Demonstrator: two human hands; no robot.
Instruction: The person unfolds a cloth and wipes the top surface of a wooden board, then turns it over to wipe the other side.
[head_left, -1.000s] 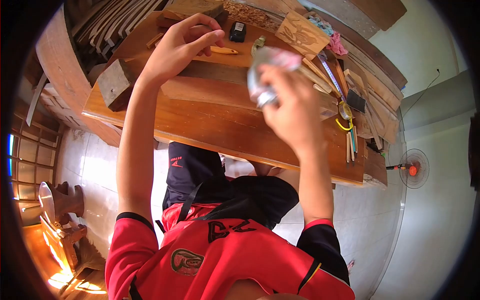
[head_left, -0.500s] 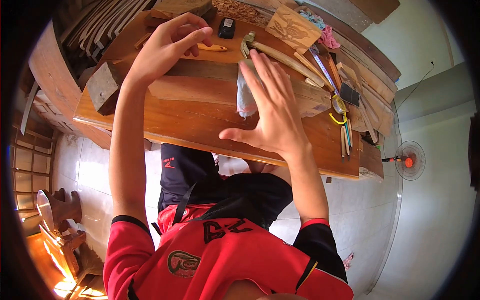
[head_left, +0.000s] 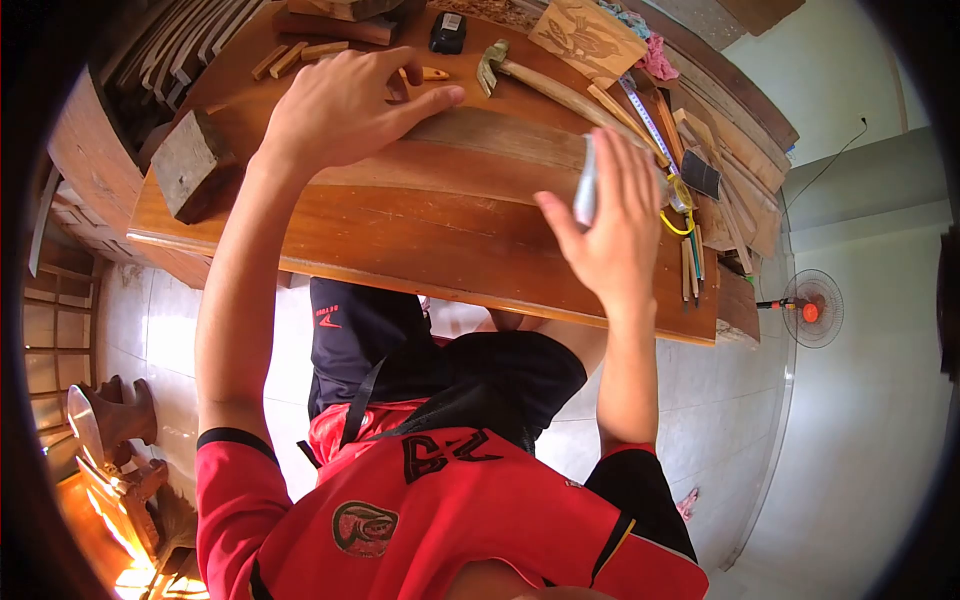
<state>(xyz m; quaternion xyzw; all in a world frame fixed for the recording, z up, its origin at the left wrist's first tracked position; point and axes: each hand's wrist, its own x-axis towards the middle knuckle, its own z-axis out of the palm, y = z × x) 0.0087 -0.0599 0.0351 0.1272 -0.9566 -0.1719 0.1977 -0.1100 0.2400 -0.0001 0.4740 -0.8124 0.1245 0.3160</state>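
Observation:
A long wooden beam (head_left: 480, 157) lies along the table's near half. Around its left end, my left hand (head_left: 345, 108) hovers or rests with fingers loosely bent and thumb stretched out apart from them; nothing shows in it. At the beam's right end, my right hand (head_left: 618, 225) lies flat over a pale folded cloth (head_left: 587, 182), thumb spread to the side. The cloth peeks out along the fingers' left edge, and the rest of it is hidden under the hand.
Beyond the beam lie a claw hammer (head_left: 550, 88), a black box-like object (head_left: 448, 33) and a carved wooden plaque (head_left: 588, 40). A yellow tape measure (head_left: 679, 194) and pencils (head_left: 691, 262) sit right of my right hand. A wood block (head_left: 190, 165) stands at the left.
My right hand has slid right along the beam, and the pale cloth has gone with it. My left hand has come slightly lower and to the right.

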